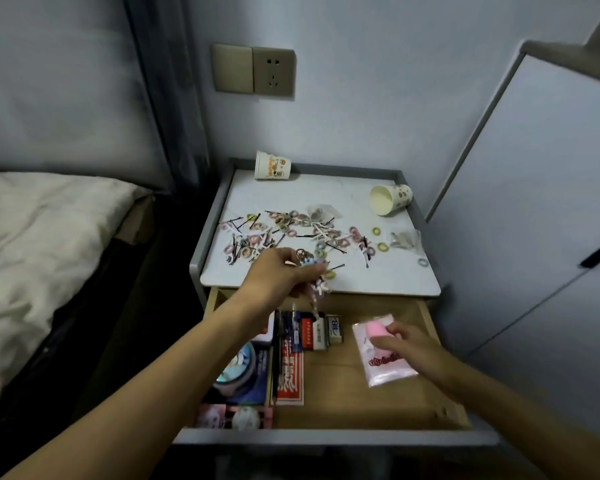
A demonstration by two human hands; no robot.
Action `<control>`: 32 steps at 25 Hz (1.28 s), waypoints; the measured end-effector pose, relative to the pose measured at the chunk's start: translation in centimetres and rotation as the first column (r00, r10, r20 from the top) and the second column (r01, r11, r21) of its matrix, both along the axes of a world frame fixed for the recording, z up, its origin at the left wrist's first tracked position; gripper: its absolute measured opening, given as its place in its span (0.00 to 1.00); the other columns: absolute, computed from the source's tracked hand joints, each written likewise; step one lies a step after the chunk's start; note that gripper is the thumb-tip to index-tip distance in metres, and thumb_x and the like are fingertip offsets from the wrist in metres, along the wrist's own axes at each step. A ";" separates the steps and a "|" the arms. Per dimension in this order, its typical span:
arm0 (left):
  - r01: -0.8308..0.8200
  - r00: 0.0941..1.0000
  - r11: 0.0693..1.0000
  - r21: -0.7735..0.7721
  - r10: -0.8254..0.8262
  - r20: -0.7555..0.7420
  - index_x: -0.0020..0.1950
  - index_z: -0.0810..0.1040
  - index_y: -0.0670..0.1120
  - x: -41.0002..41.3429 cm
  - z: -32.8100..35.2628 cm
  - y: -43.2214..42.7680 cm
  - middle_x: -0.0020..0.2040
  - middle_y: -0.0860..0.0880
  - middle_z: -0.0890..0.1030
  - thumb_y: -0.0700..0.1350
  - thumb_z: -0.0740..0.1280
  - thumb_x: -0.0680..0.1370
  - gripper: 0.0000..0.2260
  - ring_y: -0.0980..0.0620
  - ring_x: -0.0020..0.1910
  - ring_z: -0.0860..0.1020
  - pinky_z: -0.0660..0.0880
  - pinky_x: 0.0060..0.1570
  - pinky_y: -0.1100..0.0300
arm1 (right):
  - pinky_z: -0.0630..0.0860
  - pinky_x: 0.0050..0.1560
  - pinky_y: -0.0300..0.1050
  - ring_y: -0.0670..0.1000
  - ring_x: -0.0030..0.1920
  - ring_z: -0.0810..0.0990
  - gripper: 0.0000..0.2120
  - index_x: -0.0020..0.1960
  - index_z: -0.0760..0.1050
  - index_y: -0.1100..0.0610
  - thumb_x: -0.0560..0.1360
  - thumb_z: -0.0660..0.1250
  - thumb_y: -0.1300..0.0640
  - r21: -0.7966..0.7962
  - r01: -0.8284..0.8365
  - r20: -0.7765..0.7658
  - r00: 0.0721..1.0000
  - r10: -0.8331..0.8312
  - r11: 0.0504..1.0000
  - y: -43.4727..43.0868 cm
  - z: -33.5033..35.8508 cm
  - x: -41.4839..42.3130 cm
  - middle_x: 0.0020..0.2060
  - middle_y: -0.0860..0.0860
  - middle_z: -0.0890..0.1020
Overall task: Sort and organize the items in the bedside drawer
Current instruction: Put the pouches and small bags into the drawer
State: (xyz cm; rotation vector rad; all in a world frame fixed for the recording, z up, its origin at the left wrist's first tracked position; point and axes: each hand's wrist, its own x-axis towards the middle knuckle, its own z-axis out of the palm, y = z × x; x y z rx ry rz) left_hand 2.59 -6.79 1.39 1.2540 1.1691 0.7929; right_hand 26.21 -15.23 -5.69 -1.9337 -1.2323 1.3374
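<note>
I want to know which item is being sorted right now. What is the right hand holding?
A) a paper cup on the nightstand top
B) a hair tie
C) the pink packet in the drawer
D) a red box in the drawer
C: the right hand holds the pink packet, which lies at the right of the open drawer; the left hand holds a keychain over the nightstand top.

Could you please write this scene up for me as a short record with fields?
tabletop: scattered hair ties and pins, two paper cups on their sides
drawer: open, boxes and packets along its left side
left grip: pinches a charm keychain above the tabletop's front edge
right grip: holds a pink packet in the drawer
</note>
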 end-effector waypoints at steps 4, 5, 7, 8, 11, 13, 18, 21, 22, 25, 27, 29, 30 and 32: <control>-0.021 1.000 0.990 -0.141 0.019 -0.020 0.51 0.79 0.32 -0.1 -2.8 -1.5 0.32 0.47 0.82 0.42 0.74 0.74 0.14 0.57 0.25 0.78 0.71 0.25 0.68 | 0.74 0.40 0.37 0.46 0.43 0.81 0.07 0.55 0.72 0.54 0.79 0.66 0.53 -0.009 0.097 0.164 0.982 -0.094 0.995 0.5 -4.9 1.0 0.48 0.52 0.81; -0.018 0.999 0.989 -0.147 0.012 -0.035 0.51 0.79 0.33 -0.2 -3.4 -1.4 0.33 0.47 0.81 0.43 0.74 0.74 0.14 0.57 0.26 0.78 0.71 0.25 0.68 | 0.75 0.40 0.38 0.45 0.43 0.81 0.07 0.54 0.72 0.55 0.79 0.66 0.53 -0.009 0.099 0.176 0.980 -0.095 0.995 1.1 -5.8 1.1 0.47 0.52 0.82; -0.018 0.998 0.988 -0.151 0.007 -0.067 0.52 0.79 0.33 0.0 -4.0 -1.1 0.34 0.45 0.82 0.43 0.75 0.74 0.14 0.56 0.26 0.78 0.72 0.26 0.68 | 0.78 0.43 0.39 0.46 0.42 0.83 0.08 0.53 0.74 0.57 0.79 0.66 0.53 -0.004 0.095 0.195 0.976 -0.093 0.995 2.0 -7.6 1.4 0.47 0.52 0.82; -0.024 0.997 0.988 -0.150 0.012 -0.077 0.51 0.79 0.34 0.1 -4.1 -0.9 0.34 0.45 0.81 0.43 0.75 0.73 0.14 0.57 0.26 0.77 0.71 0.25 0.69 | 0.78 0.44 0.39 0.46 0.43 0.82 0.09 0.53 0.75 0.57 0.79 0.67 0.53 0.006 0.082 0.242 0.967 -0.081 0.997 2.1 -8.5 1.6 0.47 0.51 0.81; -0.041 0.996 0.989 -0.141 0.029 -0.087 0.51 0.79 0.37 0.5 -4.5 0.0 0.35 0.45 0.83 0.44 0.76 0.73 0.14 0.55 0.27 0.78 0.69 0.24 0.69 | 0.79 0.47 0.41 0.48 0.47 0.80 0.14 0.59 0.73 0.56 0.78 0.67 0.50 0.080 0.023 0.469 0.881 -0.058 0.997 2.1 -10.2 2.0 0.52 0.50 0.76; -0.037 0.996 0.988 -0.147 0.024 -0.087 0.51 0.79 0.38 1.0 -4.8 0.3 0.37 0.45 0.84 0.45 0.76 0.72 0.15 0.52 0.30 0.80 0.72 0.28 0.66 | 0.79 0.42 0.38 0.46 0.44 0.80 0.11 0.56 0.73 0.55 0.78 0.68 0.51 0.097 0.015 0.488 0.870 -0.061 0.995 2.2 -10.0 2.0 0.51 0.50 0.78; -0.038 0.999 0.980 -0.194 0.036 -0.015 0.50 0.77 0.40 1.7 -4.5 0.2 0.35 0.45 0.83 0.40 0.76 0.72 0.11 0.53 0.26 0.79 0.73 0.26 0.66 | 0.73 0.51 0.37 0.51 0.56 0.79 0.23 0.70 0.65 0.54 0.79 0.65 0.47 0.021 -0.193 0.688 0.715 0.126 0.981 2.6 -9.7 0.4 0.63 0.53 0.76; -0.044 0.999 0.982 -0.184 0.042 -0.011 0.51 0.75 0.42 1.5 -4.4 0.2 0.36 0.44 0.83 0.40 0.76 0.72 0.13 0.52 0.26 0.78 0.72 0.26 0.65 | 0.75 0.57 0.41 0.51 0.60 0.77 0.25 0.74 0.61 0.48 0.80 0.61 0.44 -0.040 -0.347 0.800 0.551 0.238 0.937 2.4 -10.1 -0.4 0.69 0.53 0.70; -0.041 0.999 0.983 -0.179 0.040 -0.011 0.52 0.75 0.43 1.3 -4.4 0.3 0.37 0.43 0.83 0.40 0.76 0.72 0.13 0.52 0.26 0.78 0.72 0.27 0.65 | 0.76 0.56 0.40 0.50 0.59 0.77 0.24 0.74 0.61 0.48 0.80 0.60 0.44 -0.049 -0.362 0.823 0.514 0.243 0.931 2.5 -10.4 -0.5 0.69 0.53 0.69; -0.040 0.999 0.984 -0.173 0.043 0.013 0.52 0.78 0.42 0.7 -4.8 0.4 0.34 0.45 0.83 0.39 0.75 0.73 0.10 0.52 0.26 0.79 0.73 0.28 0.65 | 0.76 0.50 0.39 0.50 0.57 0.78 0.21 0.73 0.61 0.50 0.81 0.59 0.49 -0.037 -0.352 0.843 0.492 0.218 0.935 3.2 -10.9 -0.4 0.68 0.53 0.70; -0.039 0.999 0.983 -0.181 0.039 -0.004 0.50 0.80 0.41 0.3 -5.0 0.6 0.35 0.46 0.83 0.40 0.75 0.73 0.09 0.53 0.28 0.81 0.74 0.29 0.64 | 0.76 0.48 0.39 0.51 0.55 0.79 0.20 0.71 0.63 0.51 0.80 0.61 0.52 0.007 -0.321 0.835 0.524 0.171 0.947 3.5 -11.1 0.1 0.66 0.54 0.72; -0.032 0.999 0.983 -0.180 0.026 -0.036 0.49 0.81 0.42 0.0 -5.0 0.7 0.37 0.46 0.84 0.42 0.75 0.73 0.08 0.53 0.30 0.82 0.74 0.30 0.65 | 0.77 0.49 0.42 0.53 0.54 0.79 0.20 0.70 0.65 0.53 0.80 0.62 0.53 0.047 -0.270 0.822 0.557 0.116 0.962 3.8 -11.4 0.4 0.64 0.56 0.73; -0.033 0.999 0.984 -0.176 0.027 -0.036 0.48 0.82 0.42 0.0 -4.8 0.7 0.38 0.46 0.85 0.42 0.75 0.73 0.07 0.53 0.30 0.82 0.74 0.30 0.65 | 0.77 0.49 0.44 0.54 0.53 0.79 0.20 0.70 0.66 0.53 0.79 0.63 0.53 0.052 -0.249 0.819 0.565 0.101 0.967 3.9 -11.6 0.6 0.63 0.56 0.74; -0.030 1.000 0.984 -0.174 0.030 -0.001 0.47 0.82 0.41 0.1 -4.3 0.6 0.36 0.45 0.85 0.41 0.75 0.73 0.07 0.52 0.30 0.81 0.75 0.30 0.64 | 0.79 0.50 0.46 0.55 0.53 0.79 0.20 0.69 0.66 0.54 0.79 0.63 0.53 0.037 -0.238 0.815 0.569 0.109 0.970 3.9 -11.7 0.6 0.63 0.57 0.74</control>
